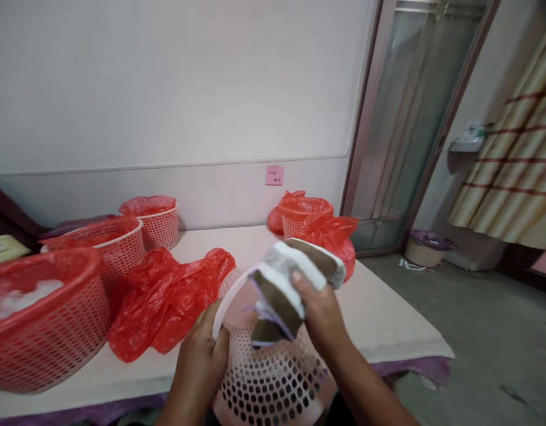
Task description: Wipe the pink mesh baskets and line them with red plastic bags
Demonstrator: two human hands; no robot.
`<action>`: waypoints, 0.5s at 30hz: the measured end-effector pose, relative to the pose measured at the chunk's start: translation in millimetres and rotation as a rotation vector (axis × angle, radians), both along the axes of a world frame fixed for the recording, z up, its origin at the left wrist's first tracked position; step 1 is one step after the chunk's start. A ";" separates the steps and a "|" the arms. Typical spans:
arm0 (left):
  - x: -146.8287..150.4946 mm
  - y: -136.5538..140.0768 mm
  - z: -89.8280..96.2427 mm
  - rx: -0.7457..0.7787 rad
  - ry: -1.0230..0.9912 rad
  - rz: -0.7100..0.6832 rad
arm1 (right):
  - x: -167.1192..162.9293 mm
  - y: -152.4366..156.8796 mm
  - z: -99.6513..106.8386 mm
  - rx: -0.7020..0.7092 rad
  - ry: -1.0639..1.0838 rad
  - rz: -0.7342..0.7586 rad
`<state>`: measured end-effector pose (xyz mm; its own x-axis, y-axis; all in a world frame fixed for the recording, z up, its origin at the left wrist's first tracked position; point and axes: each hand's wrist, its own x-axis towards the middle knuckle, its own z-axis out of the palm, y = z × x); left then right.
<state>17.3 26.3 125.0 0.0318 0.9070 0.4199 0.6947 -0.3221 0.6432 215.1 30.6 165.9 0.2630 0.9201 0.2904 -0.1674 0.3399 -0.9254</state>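
My left hand [205, 343] grips the rim of a white plastic basket [273, 381] with holes in its wall, and the basket leans in front of me. Pinched in my right hand [320, 313] is a striped cloth [277, 290] in brown, white and grey, with a purple stitched edge. The cloth is bunched over the basket's opening, slightly blurred, and it covers part of the rim. Left of the basket, a crumpled red plastic bag [166, 302] lies on the white-covered table [384, 322].
A large basket [46, 331] lined with red plastic holds something white at left. Behind it stand a second lined basket [122, 248] and a smaller one [161, 228]. Another basket [295, 222] and a red bag [333, 236] sit at back right. A bin [426, 248] stands on the floor.
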 end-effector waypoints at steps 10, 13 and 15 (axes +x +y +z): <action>-6.2 3.2 -3.1 0.023 0.005 0.015 | -5.9 15.5 5.4 -0.028 -1.065 -0.338; -9.0 3.5 0.5 -0.076 -0.104 0.048 | 33.2 25.2 -0.6 -0.157 -1.033 -0.459; -8.9 4.0 4.1 -0.126 -0.174 0.049 | 54.4 24.1 -12.7 -0.267 -1.051 -0.491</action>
